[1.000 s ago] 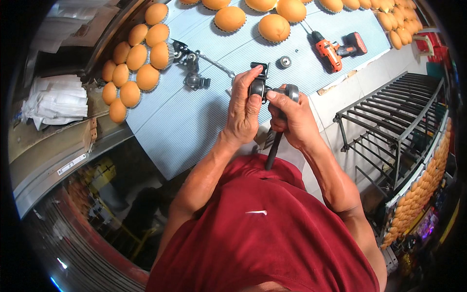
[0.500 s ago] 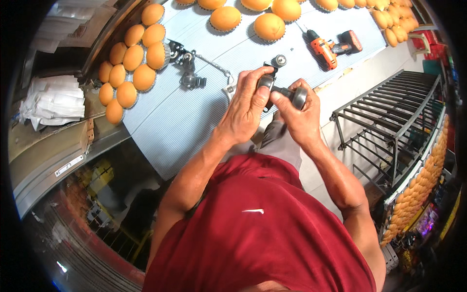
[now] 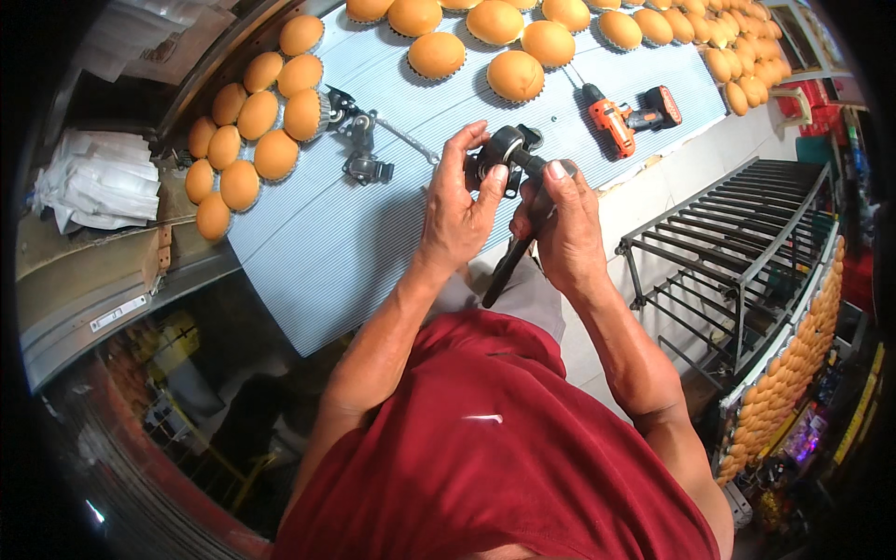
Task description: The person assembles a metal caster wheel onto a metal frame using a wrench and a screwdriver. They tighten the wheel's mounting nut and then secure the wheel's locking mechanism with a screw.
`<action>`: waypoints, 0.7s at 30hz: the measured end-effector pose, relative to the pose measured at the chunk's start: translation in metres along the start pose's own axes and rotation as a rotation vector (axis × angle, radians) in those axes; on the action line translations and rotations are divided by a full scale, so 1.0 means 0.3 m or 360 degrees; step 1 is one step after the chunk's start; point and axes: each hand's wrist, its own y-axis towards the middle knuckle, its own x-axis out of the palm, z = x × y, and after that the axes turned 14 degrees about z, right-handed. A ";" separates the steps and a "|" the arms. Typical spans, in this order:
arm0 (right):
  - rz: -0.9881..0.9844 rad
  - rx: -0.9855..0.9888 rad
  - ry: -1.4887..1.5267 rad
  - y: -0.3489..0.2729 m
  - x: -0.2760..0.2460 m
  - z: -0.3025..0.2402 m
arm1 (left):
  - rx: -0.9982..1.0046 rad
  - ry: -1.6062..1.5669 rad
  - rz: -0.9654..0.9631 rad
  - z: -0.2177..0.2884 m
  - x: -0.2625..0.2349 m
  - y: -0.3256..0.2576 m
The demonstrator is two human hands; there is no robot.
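Observation:
Both hands are raised over the near right edge of the table, around black parts. My left hand point(image 3: 455, 210) closes its fingers and thumb on a black caster wheel point(image 3: 505, 147). In my right hand point(image 3: 571, 224), a dark bar point(image 3: 507, 273) is gripped, its tapered end sticking out down and to the left. The bar's upper end meets or lies against the caster's stem; fingers hide the exact joint. A small round metal part point(image 3: 532, 137) shows just beyond the wheel. Further left, more black casters point(image 3: 367, 168) lie on the table near a metal wrench point(image 3: 408, 140).
Orange-brown cupcakes point(image 3: 436, 56) in fluted metal cups stand along the far and left parts of the ribbed table point(image 3: 308, 271). An orange-and-black cordless drill point(image 3: 611, 119) lies at right. A black metal rack point(image 3: 737, 233) stands to the right, and white paper point(image 3: 98, 182) lies at left.
The held parts have been turned: the bar's long end now points down toward me, where two round black ends showed before. My hands have shifted slightly left, and the view has moved a little.

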 end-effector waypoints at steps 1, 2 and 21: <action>-0.0010 0.0008 -0.0015 0.000 -0.005 0.005 | -0.0024 -0.0007 -0.0012 0.005 0.000 0.001; -0.0033 -0.0016 -0.0002 0.000 -0.008 0.018 | -0.0047 -0.0013 -0.0025 0.009 -0.001 0.003; -0.0526 -0.1698 -0.1545 0.053 -0.060 -0.046 | 0.0264 0.0285 -0.0146 0.071 -0.058 0.052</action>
